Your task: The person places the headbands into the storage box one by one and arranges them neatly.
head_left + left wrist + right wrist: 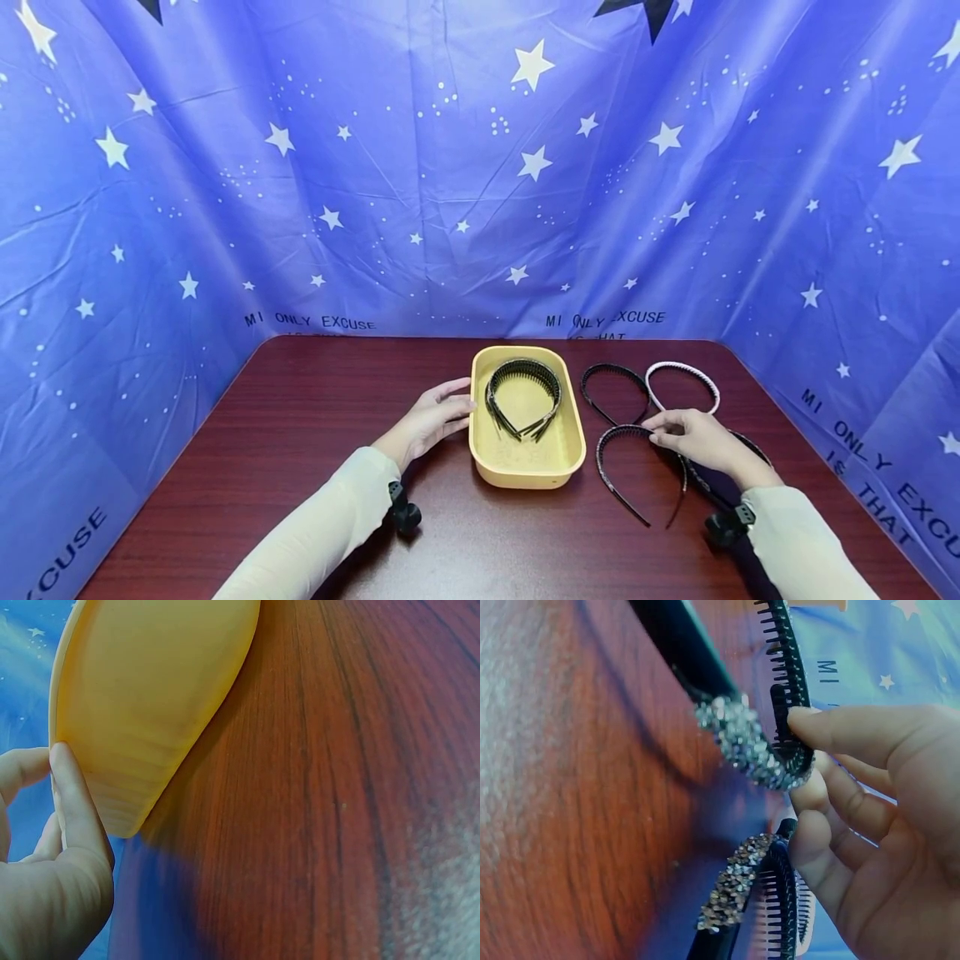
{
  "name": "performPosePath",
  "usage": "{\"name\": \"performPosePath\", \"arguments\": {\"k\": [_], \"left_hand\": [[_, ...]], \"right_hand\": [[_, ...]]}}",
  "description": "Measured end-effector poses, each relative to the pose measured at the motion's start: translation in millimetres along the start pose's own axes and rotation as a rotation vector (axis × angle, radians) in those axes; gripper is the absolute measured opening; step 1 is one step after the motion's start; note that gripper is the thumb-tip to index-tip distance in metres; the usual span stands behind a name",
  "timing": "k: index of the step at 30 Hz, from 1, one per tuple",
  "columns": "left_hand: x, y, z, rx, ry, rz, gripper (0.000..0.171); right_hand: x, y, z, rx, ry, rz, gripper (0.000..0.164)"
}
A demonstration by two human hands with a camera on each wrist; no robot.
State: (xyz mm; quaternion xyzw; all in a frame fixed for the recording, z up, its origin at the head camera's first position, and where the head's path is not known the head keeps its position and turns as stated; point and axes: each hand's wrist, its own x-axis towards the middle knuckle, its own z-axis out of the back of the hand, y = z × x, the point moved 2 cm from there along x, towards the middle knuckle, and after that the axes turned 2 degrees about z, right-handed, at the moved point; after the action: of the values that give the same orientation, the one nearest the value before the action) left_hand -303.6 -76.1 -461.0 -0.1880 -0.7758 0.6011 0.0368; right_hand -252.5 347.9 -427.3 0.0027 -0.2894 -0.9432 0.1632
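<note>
My left hand (431,419) reaches the left side of a yellow plastic box (525,477), its fairly straight fingers touching the wall near the rim. Inside the box lie black toothed headbands (523,367), nested together. My right hand (705,446) pinches a black toothed headband (793,675) between thumb and fingers at its curved top. Silvery stones (742,742) cover part of that headband, and its two ends point toward me. Below it in the right wrist view is another stone-covered headband (739,881), partly hidden by the hand in the head view.
Behind the right hand, a black headband (613,367) and a white headband (682,365) lie on the dark red wooden table (300,467). A blue star-printed curtain (420,208) surrounds the table at the back and sides.
</note>
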Motion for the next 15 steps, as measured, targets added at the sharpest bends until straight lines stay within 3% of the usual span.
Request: {"name": "performPosePath", "arguments": {"k": [7,15], "left_hand": [[0.3,0.9,0.3,-0.008,0.002,-0.002,0.06],[0.5,0.9,0.9,-0.007,-0.002,0.006,0.06]], "right_hand": [[-1.0,-5.3,2.9,0.191,0.036,-0.014,0.023],[-1.8,-3.4,8.9,0.174,0.069,0.018,0.026]]}}
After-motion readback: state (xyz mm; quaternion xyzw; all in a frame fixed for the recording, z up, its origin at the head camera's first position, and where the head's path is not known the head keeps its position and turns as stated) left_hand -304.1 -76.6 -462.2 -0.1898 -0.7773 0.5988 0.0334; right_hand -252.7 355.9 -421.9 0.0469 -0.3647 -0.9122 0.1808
